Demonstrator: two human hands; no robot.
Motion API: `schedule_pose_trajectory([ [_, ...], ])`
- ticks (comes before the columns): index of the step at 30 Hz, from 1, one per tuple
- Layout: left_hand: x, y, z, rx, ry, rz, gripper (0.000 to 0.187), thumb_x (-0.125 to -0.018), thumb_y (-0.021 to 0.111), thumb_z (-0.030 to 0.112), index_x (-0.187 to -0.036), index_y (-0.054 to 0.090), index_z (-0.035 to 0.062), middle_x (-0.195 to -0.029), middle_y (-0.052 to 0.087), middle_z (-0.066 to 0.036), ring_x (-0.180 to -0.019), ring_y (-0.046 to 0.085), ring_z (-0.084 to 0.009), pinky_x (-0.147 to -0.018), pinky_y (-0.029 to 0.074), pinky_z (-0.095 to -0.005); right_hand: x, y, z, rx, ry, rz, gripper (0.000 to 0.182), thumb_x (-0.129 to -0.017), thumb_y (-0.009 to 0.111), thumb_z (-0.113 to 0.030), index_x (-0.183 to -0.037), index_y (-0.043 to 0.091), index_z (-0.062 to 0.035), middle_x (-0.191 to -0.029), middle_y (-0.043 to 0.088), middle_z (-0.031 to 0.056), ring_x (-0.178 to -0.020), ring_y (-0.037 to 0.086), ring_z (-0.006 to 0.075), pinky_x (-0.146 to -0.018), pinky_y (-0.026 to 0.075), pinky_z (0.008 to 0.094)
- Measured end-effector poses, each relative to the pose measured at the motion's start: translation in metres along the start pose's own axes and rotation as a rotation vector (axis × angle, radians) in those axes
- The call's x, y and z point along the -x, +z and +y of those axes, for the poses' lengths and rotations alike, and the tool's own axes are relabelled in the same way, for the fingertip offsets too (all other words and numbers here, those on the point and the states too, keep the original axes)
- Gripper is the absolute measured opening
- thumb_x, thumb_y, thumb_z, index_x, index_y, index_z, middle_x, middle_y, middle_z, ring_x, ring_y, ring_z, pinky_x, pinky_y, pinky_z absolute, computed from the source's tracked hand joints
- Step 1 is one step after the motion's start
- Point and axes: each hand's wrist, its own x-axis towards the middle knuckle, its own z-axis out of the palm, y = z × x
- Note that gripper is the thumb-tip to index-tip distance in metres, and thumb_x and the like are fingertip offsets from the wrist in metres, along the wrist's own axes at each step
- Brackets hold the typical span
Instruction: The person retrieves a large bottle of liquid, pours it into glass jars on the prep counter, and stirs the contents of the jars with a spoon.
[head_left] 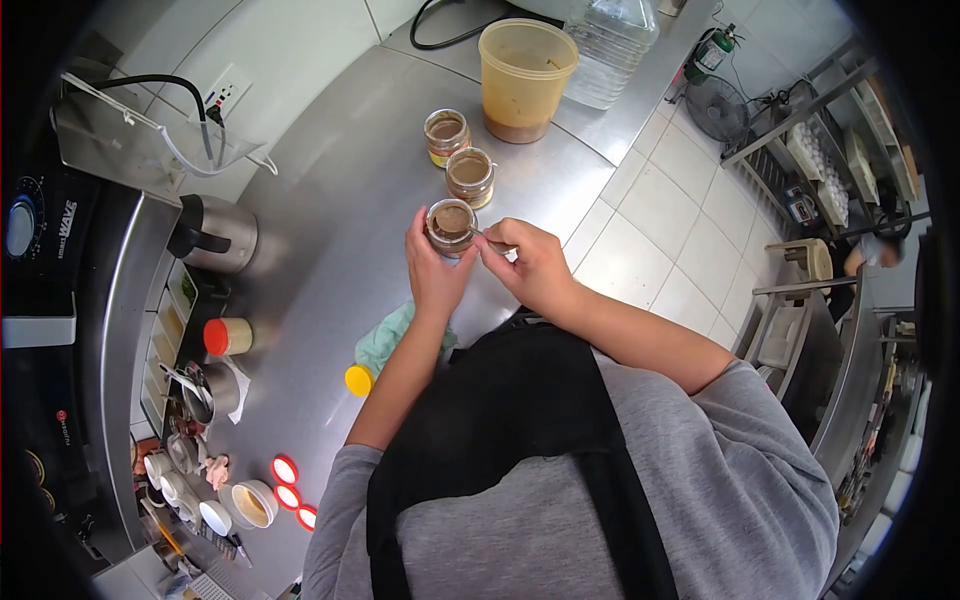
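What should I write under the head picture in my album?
Left hand holds an open glass jar while the right hand dips a utensil inside.

From out here I read this as a working kitchen, likely a commercial one. A broad brushed stainless-steel counter [320,230] runs beneath and beyond the hands. Past them stands a tall yellowish plastic tub [518,85]; off to their left I see a steel jug with a black handle [222,235] and a black appliance marked "smart WAVE" [40,230]. Well to their right, over pale floor tiles [690,215], metal shelving [790,165] holds trays of white, egg-like rounds [822,170].
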Motion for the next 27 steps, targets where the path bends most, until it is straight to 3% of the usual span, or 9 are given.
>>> schedule_pose_trajectory([
  [3,-0.001,-0.003,0.006,-0.054,-0.061,-0.017,0.092,-0.073,0.084,0.023,-0.145,0.031,0.0007,-0.136,0.046,-0.023,-0.128,0.047,-0.0391,-0.103,0.043,-0.0439,-0.002,0.003,-0.001,-0.039,0.002,0.037,0.021,-0.089,0.07,-0.01,-0.084,0.052,-0.0023,-0.075,0.059,0.012,-0.062,0.06,0.0249,-0.054,0.049,0.0339],
  [6,-0.001,-0.001,0.003,-0.073,0.128,0.053,0.092,-0.072,0.084,0.021,-0.145,0.031,0.002,-0.132,0.047,-0.022,-0.123,0.049,-0.0386,-0.101,0.044,-0.0443,-0.003,0.003,-0.002,-0.036,-0.011,0.038,0.021,-0.088,0.07,-0.01,-0.084,0.052,-0.0023,-0.074,0.058,0.0119,-0.061,0.06,0.0243,-0.053,0.049,0.0332],
  [8,0.0,0.0,-0.003,0.256,-0.028,-0.049,0.095,-0.071,0.085,0.019,-0.146,0.029,0.0016,-0.129,0.047,-0.021,-0.119,0.049,-0.0382,-0.099,0.043,-0.0454,-0.002,0.003,-0.003,-0.036,-0.01,0.03,0.02,-0.089,0.07,-0.01,-0.084,0.052,-0.0024,-0.074,0.058,0.0118,-0.061,0.06,0.0243,-0.053,0.049,0.0331],
  [9,0.0,-0.001,-0.001,0.255,-0.028,-0.047,0.095,-0.071,0.085,0.019,-0.146,0.029,0.0016,-0.129,0.047,-0.021,-0.119,0.049,-0.0382,-0.099,0.043,-0.0454,-0.001,0.003,-0.003,-0.029,-0.003,0.018,0.02,-0.088,0.07,-0.01,-0.084,0.052,-0.0026,-0.073,0.058,0.0118,-0.061,0.06,0.0248,-0.054,0.049,0.0336],
  [14,0.001,0.004,-0.007,-0.154,0.023,0.097,0.085,-0.066,0.085,0.016,-0.134,0.038,-0.0002,-0.125,0.048,-0.02,-0.116,0.05,-0.0391,-0.1,0.042,-0.0459,0.004,0.004,0.0,0.059,-0.054,-0.02,0.015,-0.085,0.074,-0.003,-0.087,0.059,-0.0013,-0.079,0.066,0.0108,-0.066,0.065,0.023,-0.052,0.052,0.0303],
  [18,0.001,0.006,-0.005,-0.095,-0.053,0.124,0.078,-0.064,0.085,0.015,-0.126,0.041,-0.0006,-0.128,0.047,-0.021,-0.118,0.049,-0.04,-0.1,0.042,-0.0461,0.004,0.005,-0.004,0.075,-0.047,-0.049,0.016,-0.085,0.074,-0.004,-0.085,0.058,-0.0018,-0.078,0.065,0.0111,-0.066,0.065,0.0241,-0.054,0.051,0.0311],
  [21,-0.001,0.008,-0.006,-0.09,0.115,0.233,0.076,-0.065,0.085,0.015,-0.125,0.041,-0.0003,-0.128,0.049,-0.022,-0.118,0.051,-0.04,-0.097,0.044,-0.0456,0.005,0.006,-0.008,0.066,-0.017,-0.067,0.017,-0.084,0.074,-0.004,-0.085,0.058,-0.002,-0.077,0.064,0.0112,-0.065,0.065,0.0248,-0.055,0.051,0.0321],
  [23,0.0,0.005,0.001,0.03,-0.098,0.138,0.075,-0.067,0.084,0.016,-0.125,0.04,0.0005,-0.125,0.053,-0.022,-0.115,0.055,-0.0404,-0.094,0.046,-0.0449,0.005,0.006,-0.008,0.06,0.004,-0.075,0.017,-0.084,0.074,-0.004,-0.086,0.058,-0.0021,-0.077,0.064,0.0112,-0.065,0.064,0.0252,-0.056,0.051,0.0326],
  [27,0.002,0.004,0.0,-0.035,-0.146,0.122,0.077,-0.068,0.085,0.017,-0.127,0.039,0.0013,-0.119,0.057,-0.022,-0.109,0.058,-0.0404,-0.092,0.048,-0.0443,0.005,0.005,-0.005,0.11,-0.107,-0.1,0.018,-0.084,0.073,-0.003,-0.091,0.057,-0.0022,-0.08,0.065,0.0119,-0.067,0.065,0.0271,-0.057,0.052,0.0329],
])
